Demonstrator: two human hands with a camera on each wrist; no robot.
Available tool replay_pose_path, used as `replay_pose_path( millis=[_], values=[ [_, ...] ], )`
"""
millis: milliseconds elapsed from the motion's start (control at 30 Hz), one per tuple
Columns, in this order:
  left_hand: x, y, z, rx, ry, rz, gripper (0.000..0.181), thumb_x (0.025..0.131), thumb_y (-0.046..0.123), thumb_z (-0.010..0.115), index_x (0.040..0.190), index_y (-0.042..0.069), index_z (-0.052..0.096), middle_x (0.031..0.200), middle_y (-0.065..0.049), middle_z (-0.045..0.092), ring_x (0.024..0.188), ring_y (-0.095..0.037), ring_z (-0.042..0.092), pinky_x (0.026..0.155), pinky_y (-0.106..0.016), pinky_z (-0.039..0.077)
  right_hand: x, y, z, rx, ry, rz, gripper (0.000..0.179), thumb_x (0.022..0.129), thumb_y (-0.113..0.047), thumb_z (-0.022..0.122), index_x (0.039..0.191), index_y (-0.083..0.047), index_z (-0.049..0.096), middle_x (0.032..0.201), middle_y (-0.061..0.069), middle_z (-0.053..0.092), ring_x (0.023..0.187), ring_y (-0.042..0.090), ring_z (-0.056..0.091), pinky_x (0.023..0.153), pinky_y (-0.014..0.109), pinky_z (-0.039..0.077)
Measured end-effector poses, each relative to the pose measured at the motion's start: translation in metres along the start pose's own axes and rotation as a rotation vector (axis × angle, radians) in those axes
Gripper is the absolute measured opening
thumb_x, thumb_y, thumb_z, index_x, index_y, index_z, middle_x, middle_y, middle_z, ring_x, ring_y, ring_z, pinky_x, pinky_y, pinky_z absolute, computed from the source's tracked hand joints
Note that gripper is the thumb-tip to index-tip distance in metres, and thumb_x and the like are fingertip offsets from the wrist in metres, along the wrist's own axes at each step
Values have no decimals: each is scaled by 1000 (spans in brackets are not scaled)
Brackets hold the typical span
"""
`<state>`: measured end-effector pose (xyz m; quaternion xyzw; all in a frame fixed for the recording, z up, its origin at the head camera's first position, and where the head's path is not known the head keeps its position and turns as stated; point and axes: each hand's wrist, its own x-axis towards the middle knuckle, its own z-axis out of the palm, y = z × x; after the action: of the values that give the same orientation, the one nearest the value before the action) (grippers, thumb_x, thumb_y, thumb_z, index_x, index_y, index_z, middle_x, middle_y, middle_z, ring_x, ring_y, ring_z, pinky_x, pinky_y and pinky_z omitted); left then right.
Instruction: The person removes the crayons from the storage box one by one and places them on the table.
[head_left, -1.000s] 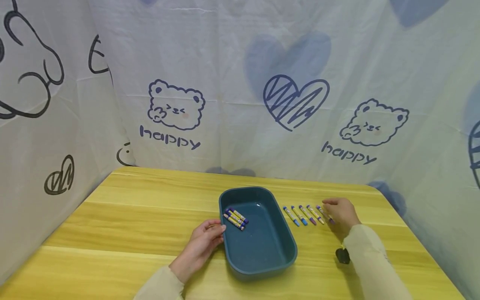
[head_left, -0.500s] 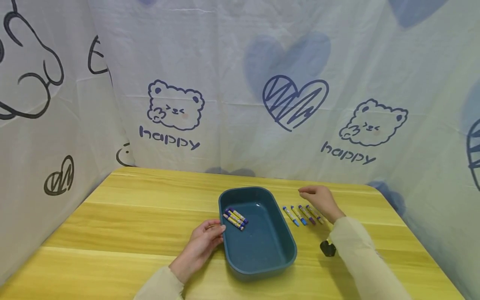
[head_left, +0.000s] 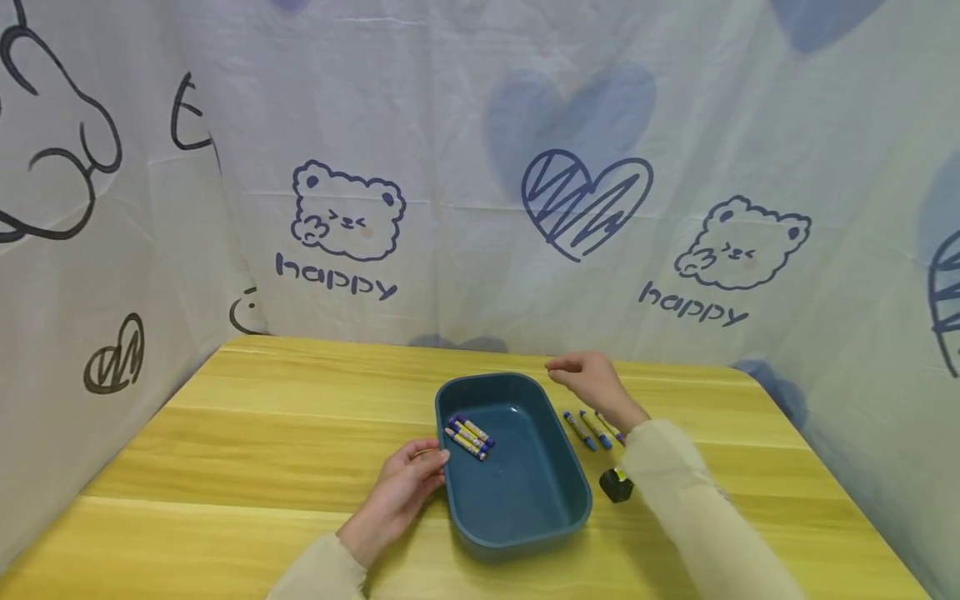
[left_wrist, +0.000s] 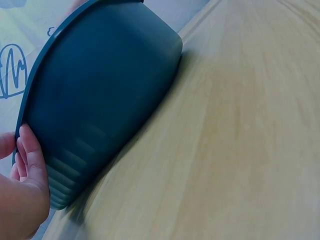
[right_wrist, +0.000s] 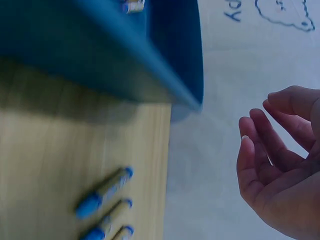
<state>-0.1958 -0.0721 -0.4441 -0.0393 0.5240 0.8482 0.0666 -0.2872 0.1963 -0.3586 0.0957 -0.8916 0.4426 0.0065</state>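
A dark teal plastic tray (head_left: 517, 492) stands on the table, with several crayons (head_left: 470, 437) lying together at its left inside. My left hand (head_left: 405, 487) holds the tray's left rim; in the left wrist view the fingers (left_wrist: 32, 155) press its outer wall, with the thumb on the other side of the rim. Beyond the tray's far right corner, my right hand (head_left: 596, 387) hovers above the table. Its fingers (right_wrist: 272, 145) are loosely curled, thumb and index tips close together, and nothing shows between them. Crayons with yellow wrappers (head_left: 595, 430) lie in a row right of the tray, partly hidden by the right arm.
A wood-grain table (head_left: 300, 417) extends around the tray. White cloth (head_left: 465, 167) printed with bears and hearts hangs behind it and at the sides. A small black object (head_left: 617, 484) sits by the right sleeve.
My right hand has moved left from the row's right end, rising toward the tray's far corner. The right arm now covers the right part of the row. My left hand stays on the rim.
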Motion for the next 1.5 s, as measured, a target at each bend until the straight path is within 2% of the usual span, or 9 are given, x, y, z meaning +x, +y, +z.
replay_pose_path(
  millis=[233,667,1033,1333,1500],
  values=[
    [0,-1,-1,-9,-3,2,19,90,-6,57,107,-4,49,83,-2,57,70,-10,54,66,-20,49,5,-17,21,13,-23,-42,27,95,-12,60,117,1,66,119,17,63,108,32,59,89,45,49],
    [0,0,0,0,-1,3,19,90,-5,57,107,-4,48,83,-3,56,70,-10,54,65,-20,49,11,-31,67,63,-39,-36,24,92,-10,65,113,1,68,109,12,67,97,26,62,81,38,53],
    [0,0,1,14,-3,6,19,91,-5,57,107,-4,48,83,-2,57,70,-10,54,65,-20,49,14,-22,94,37,-77,-1,23,91,-11,66,112,-1,69,107,11,68,100,27,63,83,39,53],
    [0,0,1,10,-2,-3,20,91,-5,57,108,-4,48,83,-3,56,70,-10,54,65,-20,49,17,-9,106,34,-101,59,23,88,-9,69,110,0,70,103,10,69,86,21,64,78,36,53],
    [-1,1,1,13,4,-8,21,91,-4,57,109,-5,47,83,-3,57,70,-10,54,65,-20,49,18,-4,109,43,-123,82,23,87,-8,70,108,1,70,101,11,69,85,22,66,78,37,54]
  ],
)
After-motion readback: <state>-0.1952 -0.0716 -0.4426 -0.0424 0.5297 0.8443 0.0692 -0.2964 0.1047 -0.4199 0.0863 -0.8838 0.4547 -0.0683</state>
